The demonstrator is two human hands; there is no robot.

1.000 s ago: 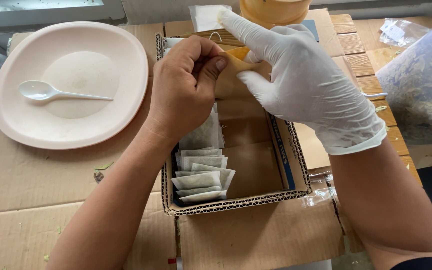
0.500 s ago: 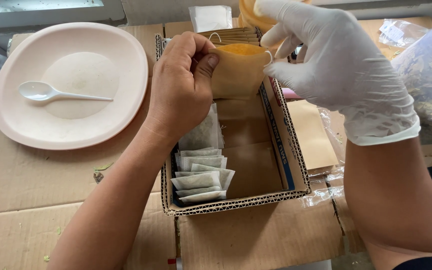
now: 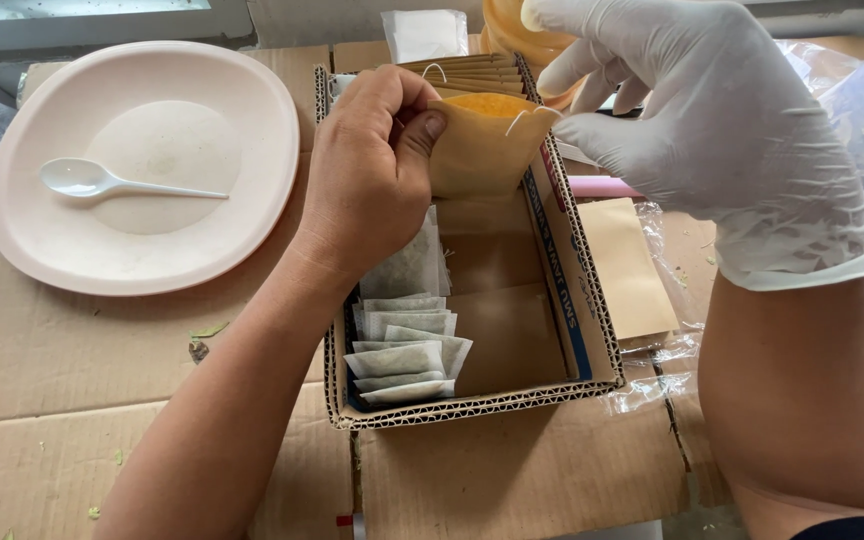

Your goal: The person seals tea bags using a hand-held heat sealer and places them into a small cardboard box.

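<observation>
Left hand (image 3: 372, 170) pinches brown envelope (image 3: 482, 150) open over box (image 3: 572, 330); gloved right hand (image 3: 692, 120) empty, fingers loosely curled. Keep mouth wide, level.

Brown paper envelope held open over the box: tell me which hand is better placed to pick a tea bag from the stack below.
Right. The gloved right hand only touches the brown envelope rim with its fingertips. The bare left hand pinches the envelope over the cardboard box, so it is occupied, though nearer the tea bags.

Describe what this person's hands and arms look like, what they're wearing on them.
The left hand is bare, no glove, ring or watch showing, forearm uncovered. The right hand wears a thin white disposable glove with a rolled cuff at the wrist; that forearm is bare too.
</observation>
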